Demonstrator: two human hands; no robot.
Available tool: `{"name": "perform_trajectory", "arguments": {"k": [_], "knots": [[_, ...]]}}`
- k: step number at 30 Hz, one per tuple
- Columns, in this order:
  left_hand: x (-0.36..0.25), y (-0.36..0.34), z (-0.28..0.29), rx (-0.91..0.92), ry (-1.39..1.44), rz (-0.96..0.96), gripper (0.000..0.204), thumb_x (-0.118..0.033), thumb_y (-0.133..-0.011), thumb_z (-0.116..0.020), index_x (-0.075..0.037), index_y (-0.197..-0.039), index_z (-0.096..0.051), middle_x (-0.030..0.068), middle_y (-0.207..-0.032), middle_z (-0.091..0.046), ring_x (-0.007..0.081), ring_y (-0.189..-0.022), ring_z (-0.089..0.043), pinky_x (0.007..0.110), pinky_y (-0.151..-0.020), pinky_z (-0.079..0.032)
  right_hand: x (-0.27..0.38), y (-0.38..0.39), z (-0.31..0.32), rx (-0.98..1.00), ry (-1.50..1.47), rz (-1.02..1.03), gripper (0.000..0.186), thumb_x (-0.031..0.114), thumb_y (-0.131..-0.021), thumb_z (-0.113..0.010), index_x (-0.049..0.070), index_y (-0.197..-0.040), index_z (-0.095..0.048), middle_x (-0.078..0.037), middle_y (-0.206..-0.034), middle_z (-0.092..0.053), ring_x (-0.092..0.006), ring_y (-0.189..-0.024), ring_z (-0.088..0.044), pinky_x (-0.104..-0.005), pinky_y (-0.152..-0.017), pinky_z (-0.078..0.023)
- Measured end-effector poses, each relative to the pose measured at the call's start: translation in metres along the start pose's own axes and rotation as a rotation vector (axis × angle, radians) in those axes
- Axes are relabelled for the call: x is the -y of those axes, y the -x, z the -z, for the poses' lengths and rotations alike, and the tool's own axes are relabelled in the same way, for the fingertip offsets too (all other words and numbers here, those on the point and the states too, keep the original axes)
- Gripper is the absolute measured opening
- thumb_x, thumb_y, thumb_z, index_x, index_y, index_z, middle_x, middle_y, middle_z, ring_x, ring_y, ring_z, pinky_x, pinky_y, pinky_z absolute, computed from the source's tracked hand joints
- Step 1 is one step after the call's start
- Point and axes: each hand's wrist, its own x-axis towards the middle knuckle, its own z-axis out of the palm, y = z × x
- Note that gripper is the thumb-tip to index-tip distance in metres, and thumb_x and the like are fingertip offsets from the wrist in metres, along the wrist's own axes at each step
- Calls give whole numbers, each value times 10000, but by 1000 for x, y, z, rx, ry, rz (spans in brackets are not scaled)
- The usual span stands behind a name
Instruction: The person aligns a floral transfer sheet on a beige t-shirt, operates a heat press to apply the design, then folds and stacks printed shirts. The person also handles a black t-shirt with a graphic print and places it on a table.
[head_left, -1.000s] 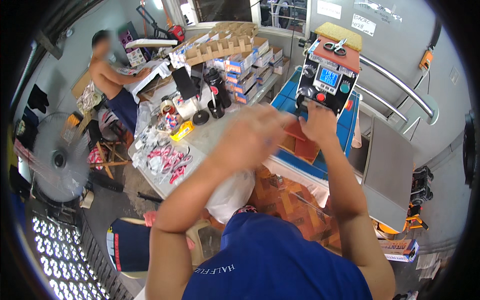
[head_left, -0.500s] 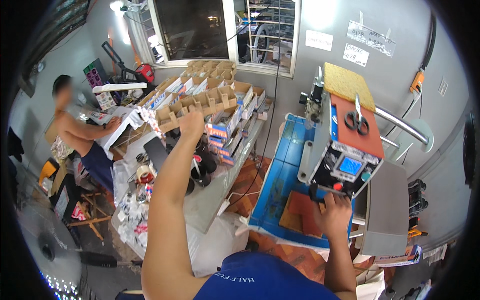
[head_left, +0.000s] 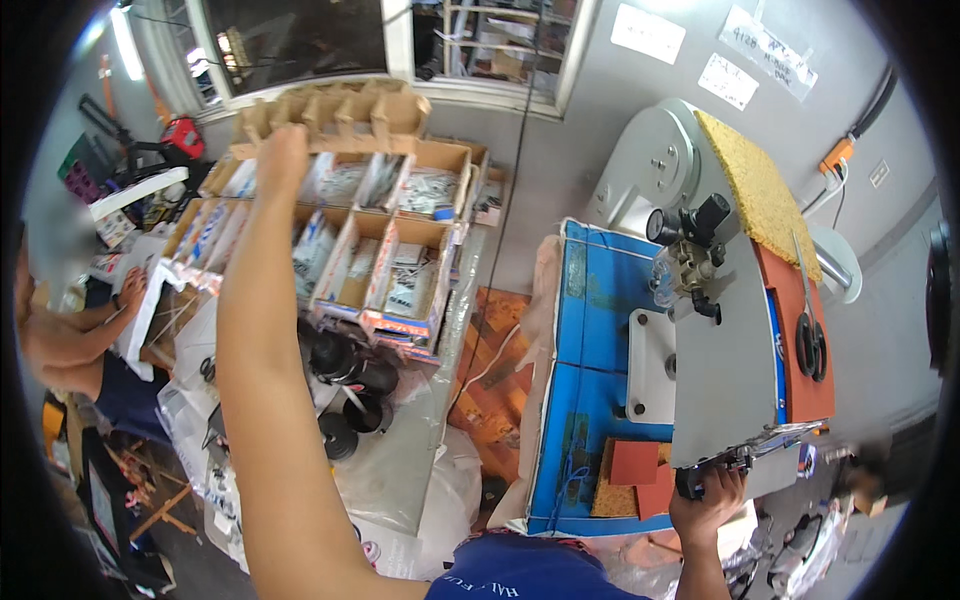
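Two hands: both are engaged, each at a separate station.
Left hand point(head_left: 282, 160): raised with the arm at full stretch to the cardboard pigeonhole rack point(head_left: 345, 235); it sits at the upper row of compartments.
Left fingers: seen from behind the hand, so their spread cannot be told, nor whether they hold anything.
Right hand point(head_left: 708, 492): low at the front of the heat press point(head_left: 735, 330), closed around the black press handle point(head_left: 712, 468).
Right fingers: curled tight about the handle; grip appears firm.
Rack contents: packets and printed sheets stand in the compartments, white and blue in colour.
Press bed: blue surface point(head_left: 580, 400) carries a red-brown pad point(head_left: 634, 462) beside a cork-coloured one.
Step in hand: judged as reaching for one item in the rack while the press is steadied.
Next move calls for: a clean pinch on one packet only, drawn out straight so neighbouring packets do not spill.
Bystander: another person's arm point(head_left: 70, 335) lies at the far left, apart from this work.
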Motion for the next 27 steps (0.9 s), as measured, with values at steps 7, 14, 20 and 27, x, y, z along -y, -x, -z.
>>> {"name": "perform_trajectory", "arguments": {"k": [7, 14, 20, 27], "knots": [[20, -68, -69, -82, 49, 100, 314, -159, -953, -418, -1, -1012, -683, 238, -1077, -686, 418, -1053, -651, 517, -909, -506, 13, 4, -3, 68, 101, -151, 185, 77, -599, -708, 44, -701, -556, -151, -737, -587, -405, -728, -568, -511, -751, -445], [14, -90, -111, -186, 275, 278, 376, -135, -926, -538, 9, -1272, -565, 285, -1302, -581, 405, -1232, -563, 506, -1005, -465, 2, 17, -2, 150, 100, -109, 317, 48, -629, -700, 27, -922, -581, -179, -868, -585, -437, -841, -580, -551, -825, -437], [-2, -86, -107, -38, 422, 383, 625, -201, -870, -611, 36, -1425, -447, 294, -1372, -539, 399, -1276, -532, 449, -1076, -423, 7, 18, -10, -35, 134, -94, 201, 83, -600, -719, 39, -765, -612, -149, -761, -600, -407, -780, -595, -505, -785, -444], [-12, -85, -104, 96, 361, -23, 458, -181, -790, -638, -32, -1222, -665, 252, -1207, -660, 385, -1171, -612, 438, -1006, -467, 12, -2, 7, 84, 39, -114, 239, 164, -618, -781, 45, -750, -623, -154, -810, -653, -384, -778, -610, -470, -760, -442]]}}
